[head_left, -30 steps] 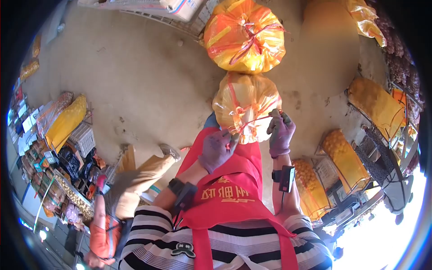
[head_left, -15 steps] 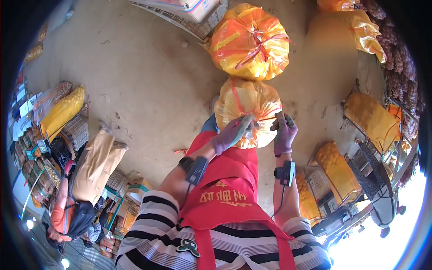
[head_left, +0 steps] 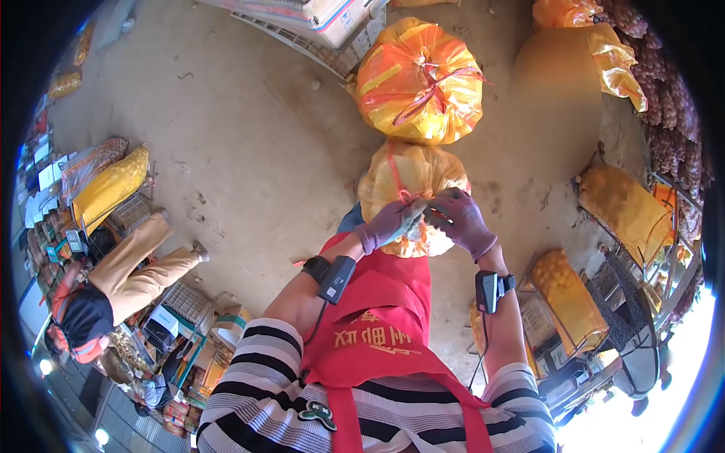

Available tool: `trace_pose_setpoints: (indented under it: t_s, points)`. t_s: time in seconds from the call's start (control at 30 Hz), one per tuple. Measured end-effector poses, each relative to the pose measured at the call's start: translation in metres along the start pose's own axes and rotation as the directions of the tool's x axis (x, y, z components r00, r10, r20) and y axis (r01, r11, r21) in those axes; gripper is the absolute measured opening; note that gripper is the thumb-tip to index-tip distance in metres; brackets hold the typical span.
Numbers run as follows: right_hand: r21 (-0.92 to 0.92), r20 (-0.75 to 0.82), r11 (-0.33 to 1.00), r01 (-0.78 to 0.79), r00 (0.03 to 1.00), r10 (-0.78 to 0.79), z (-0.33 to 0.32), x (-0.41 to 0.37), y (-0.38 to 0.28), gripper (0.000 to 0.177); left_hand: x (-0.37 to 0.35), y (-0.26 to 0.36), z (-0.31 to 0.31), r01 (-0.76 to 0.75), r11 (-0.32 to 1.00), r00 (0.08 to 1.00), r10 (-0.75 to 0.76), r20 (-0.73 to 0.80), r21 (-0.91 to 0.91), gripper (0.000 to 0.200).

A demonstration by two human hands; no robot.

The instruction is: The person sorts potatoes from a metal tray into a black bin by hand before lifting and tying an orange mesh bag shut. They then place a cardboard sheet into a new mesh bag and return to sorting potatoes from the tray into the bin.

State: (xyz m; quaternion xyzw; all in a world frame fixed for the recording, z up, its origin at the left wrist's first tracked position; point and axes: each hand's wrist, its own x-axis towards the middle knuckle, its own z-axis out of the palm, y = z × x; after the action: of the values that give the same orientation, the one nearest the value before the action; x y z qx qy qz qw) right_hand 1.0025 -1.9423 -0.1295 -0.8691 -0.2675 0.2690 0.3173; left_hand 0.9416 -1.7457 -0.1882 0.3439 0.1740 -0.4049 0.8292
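Observation:
A full yellow mesh sack (head_left: 423,166) stands in front of my body, its gathered mouth between my two hands. A red tie string (head_left: 393,162) runs over its top to the mouth. My left hand (head_left: 393,225), in a purple and grey glove, is closed at the gathered mouth, by the red string. My right hand (head_left: 462,219), gloved the same way, has its fingers bent together close beside the left fingertips. The exact grip of the right fingers is hidden. Just beyond stands a second sack (head_left: 420,83), orange and yellow, tied shut with red string.
A white crate (head_left: 332,26) stands at the far top. Filled yellow sacks (head_left: 566,291) lie on racks at the right, near stacked purple net bags (head_left: 664,90). At the left, a person (head_left: 91,302) bends beside a yellow sack (head_left: 113,185) and crates.
My right hand has moved left and in toward my left hand, and the stretch of string between them is no longer visible. The person at the left has shifted position.

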Motion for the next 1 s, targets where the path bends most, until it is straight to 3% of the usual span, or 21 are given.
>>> trace_pose_setpoints:
  t_s: [0.07,0.13,0.17,0.2,0.27,0.33,0.37,0.4,0.47,0.5,0.57,0.6,0.67,0.7,0.77,0.8,0.87,0.9,0.93,0.97,1.0]
  points:
    - [0.032,-0.007,0.982,-0.188,0.982,0.188,0.000,-0.010,-0.007,0.029,-0.004,0.000,-0.004,0.126,0.991,0.987,-0.130,-0.093,-0.049,0.025]
    - [0.064,-0.088,0.971,-0.231,0.968,0.236,0.011,-0.024,-0.007,0.023,-0.010,0.013,0.009,-0.049,0.986,0.991,0.068,-0.115,0.159,0.033]
    - [0.263,-0.040,0.895,-0.360,0.923,0.383,0.016,-0.032,-0.008,0.021,-0.013,0.022,0.014,0.012,1.000,0.990,-0.008,-0.140,0.028,0.035]
    - [0.442,0.035,0.765,-0.468,0.861,0.507,0.017,-0.037,-0.011,0.020,-0.011,0.021,0.011,0.012,0.999,0.990,-0.008,-0.140,0.029,0.035]
    - [0.503,-0.030,0.783,-0.366,0.898,0.439,0.020,-0.043,-0.016,0.018,-0.009,0.015,0.005,0.038,0.975,0.988,-0.003,-0.157,0.217,0.027]
    - [0.518,-0.196,0.851,-0.088,0.956,0.217,0.024,-0.045,-0.015,0.019,-0.011,0.021,0.009,0.060,0.981,0.987,-0.031,-0.159,0.185,0.024]
    - [0.651,-0.188,0.749,-0.123,0.930,0.315,0.023,-0.044,-0.013,0.021,-0.012,0.023,0.011,0.076,0.985,0.987,-0.052,-0.155,0.152,0.021]
    - [0.652,-0.189,0.748,-0.124,0.929,0.318,0.023,-0.039,-0.009,0.021,-0.012,0.021,0.013,0.078,0.985,0.987,-0.055,-0.154,0.153,0.021]
    - [0.902,0.142,0.329,-0.280,0.911,0.388,0.025,-0.025,-0.003,0.028,-0.013,0.015,0.018,-0.055,0.950,0.983,0.106,-0.151,0.308,0.012]
    - [0.903,0.141,0.327,-0.279,0.911,0.388,0.027,-0.020,-0.005,0.028,-0.015,0.020,0.021,-0.053,0.949,0.983,0.105,-0.151,0.310,0.012]
    - [0.650,0.040,0.728,-0.218,0.966,0.254,0.032,-0.008,-0.007,0.029,-0.018,0.032,0.023,-0.111,0.614,0.962,0.263,-0.071,0.781,0.015]
    - [0.652,0.041,0.726,-0.217,0.967,0.252,0.033,-0.004,-0.006,0.029,-0.017,0.036,0.025,-0.107,0.613,0.962,0.262,-0.073,0.783,0.015]
    - [0.706,0.174,0.605,-0.368,0.918,0.356,0.033,0.000,-0.004,0.029,-0.010,0.040,0.029,-0.081,-0.080,0.838,0.534,0.111,0.994,0.024]
    - [0.707,0.137,0.628,-0.326,0.934,0.331,0.034,0.002,-0.002,0.028,-0.007,0.038,0.029,-0.082,-0.077,0.839,0.533,0.110,0.994,0.024]
    - [0.699,0.187,0.629,-0.340,0.936,0.298,0.031,0.002,0.006,0.028,-0.003,0.035,0.026,-0.190,-0.379,0.752,0.537,0.382,0.906,0.030]
    - [0.694,0.231,0.629,-0.350,0.936,0.267,0.027,0.004,0.009,0.027,-0.002,0.037,0.025,-0.191,-0.377,0.752,0.537,0.382,0.906,0.030]
    - [0.692,0.306,0.606,-0.393,0.919,0.246,0.023,0.006,0.014,0.026,-0.006,0.035,0.023,-0.163,-0.451,0.610,0.653,0.449,0.878,0.028]
    - [0.686,0.370,0.592,-0.422,0.904,0.216,0.019,0.009,0.014,0.026,-0.013,0.039,0.022,-0.138,-0.424,0.693,0.605,0.393,0.895,0.025]
    - [0.683,0.374,0.596,-0.422,0.903,0.212,0.017,0.011,0.011,0.026,-0.018,0.039,0.019,-0.132,-0.421,0.691,0.610,0.388,0.897,0.025]
    - [0.473,0.184,0.854,-0.216,0.972,0.144,0.017,0.011,0.003,0.024,-0.025,0.038,0.016,-0.149,-0.402,0.732,0.570,0.375,0.903,0.021]
    - [0.171,0.019,0.985,-0.008,1.000,0.005,0.016,0.011,-0.006,0.023,-0.030,0.038,0.014,-0.167,-0.383,0.771,0.524,0.362,0.909,0.018]
